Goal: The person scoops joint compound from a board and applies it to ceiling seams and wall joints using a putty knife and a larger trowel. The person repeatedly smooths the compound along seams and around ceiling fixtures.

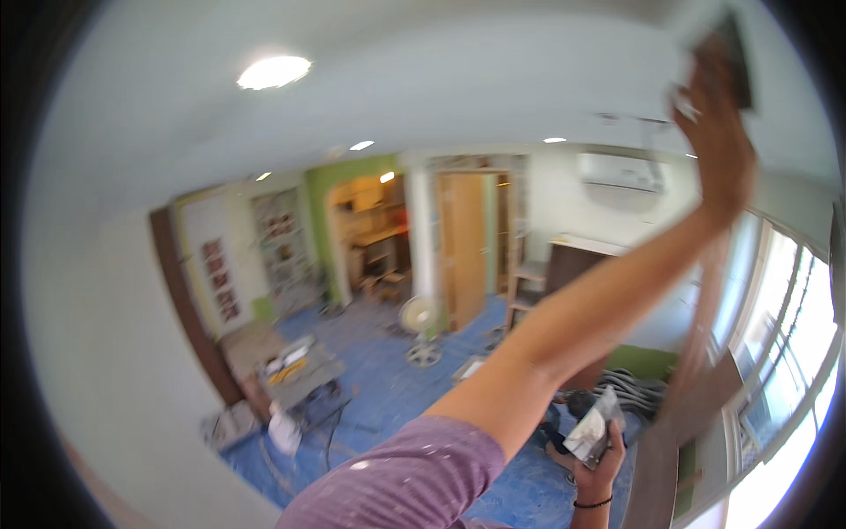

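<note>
My left arm, in a purple sleeve, reaches up across the view to the upper right. At the ceiling (493, 79), my left hand (718, 119) is closed on a dark flat-bladed trowel (738, 62), smeared by motion. Whether the blade touches the ceiling I cannot tell. Lower down on the right, my right hand (604, 463), with a dark beaded bracelet at the wrist, grips a flat metal plate (592, 434). Whitish filler lies on the plate, and its grip end is mostly hidden by the fingers.
Blue sheeting (379, 370) covers the floor far below. A standing fan (421, 328), a low cluttered table (304, 370) and coiled grey hose (633, 392) stand or lie there. A window (784, 309) is at right; an air conditioner (621, 172) hangs on the far wall.
</note>
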The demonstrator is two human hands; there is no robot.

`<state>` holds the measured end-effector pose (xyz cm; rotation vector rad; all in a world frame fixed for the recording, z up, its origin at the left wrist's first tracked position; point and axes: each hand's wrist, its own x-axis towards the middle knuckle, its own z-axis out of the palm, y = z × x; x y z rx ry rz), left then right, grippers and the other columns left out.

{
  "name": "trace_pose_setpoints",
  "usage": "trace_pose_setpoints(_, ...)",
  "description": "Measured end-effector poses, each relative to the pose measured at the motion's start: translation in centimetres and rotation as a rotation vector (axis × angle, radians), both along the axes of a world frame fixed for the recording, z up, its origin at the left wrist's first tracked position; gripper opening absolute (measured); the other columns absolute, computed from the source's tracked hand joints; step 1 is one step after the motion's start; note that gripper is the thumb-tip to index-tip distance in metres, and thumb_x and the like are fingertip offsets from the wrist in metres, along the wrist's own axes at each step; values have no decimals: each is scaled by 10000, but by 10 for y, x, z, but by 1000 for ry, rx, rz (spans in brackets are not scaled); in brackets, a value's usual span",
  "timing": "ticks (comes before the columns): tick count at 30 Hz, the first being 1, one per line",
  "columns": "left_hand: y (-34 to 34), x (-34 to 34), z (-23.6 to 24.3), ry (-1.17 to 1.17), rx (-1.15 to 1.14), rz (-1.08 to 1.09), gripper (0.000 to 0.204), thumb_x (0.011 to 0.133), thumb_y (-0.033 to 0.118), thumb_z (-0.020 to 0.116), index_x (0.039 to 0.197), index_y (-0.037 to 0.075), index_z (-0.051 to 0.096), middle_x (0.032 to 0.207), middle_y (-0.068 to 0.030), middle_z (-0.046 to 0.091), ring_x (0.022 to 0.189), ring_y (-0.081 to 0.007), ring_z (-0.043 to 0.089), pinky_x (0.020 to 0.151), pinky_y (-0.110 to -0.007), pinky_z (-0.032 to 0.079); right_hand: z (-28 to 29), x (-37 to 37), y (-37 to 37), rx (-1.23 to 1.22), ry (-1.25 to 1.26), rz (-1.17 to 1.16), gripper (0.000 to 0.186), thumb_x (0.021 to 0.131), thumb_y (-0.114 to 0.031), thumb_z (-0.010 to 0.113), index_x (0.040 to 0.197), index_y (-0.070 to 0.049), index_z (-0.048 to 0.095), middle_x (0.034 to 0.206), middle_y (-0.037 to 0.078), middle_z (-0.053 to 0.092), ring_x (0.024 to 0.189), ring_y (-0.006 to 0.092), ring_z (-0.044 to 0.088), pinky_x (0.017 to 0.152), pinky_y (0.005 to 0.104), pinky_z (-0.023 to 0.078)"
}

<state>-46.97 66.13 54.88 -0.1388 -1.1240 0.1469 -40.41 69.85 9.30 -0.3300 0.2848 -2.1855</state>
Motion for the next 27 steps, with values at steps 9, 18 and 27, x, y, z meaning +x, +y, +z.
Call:
trace_pose_setpoints(9,-65,260,-294,-682,511,-598,441,1079,196,488,1474,1,469,1386,-156,581,1207,-232,572,1039,-378,446,-39,17,-41,181,24,213,354,1052,-279,530,1319,-51,579,1210,76,696,1058,228,693,906,405,568)
trace_pose_setpoints(18,15,415,-467,154,1737,-567,391,1064,258,587,1360,4,566,1205,-37,663,1091,-103,609,950,-292,496,-88,126,-124,287,100,653,387,1044,-301,561,1334,-47,587,1267,73,682,1117,234,672,974,385,535)
trace_pose_setpoints(27,65,442,-493,344,1840,-92,363,1048,235,612,1328,4,585,1175,-53,673,1060,-106,630,939,-297,511,-68,247,-132,198,302,1023,403,1059,-341,548,1330,-42,551,1233,85,649,1120,238,651,959,394,532)
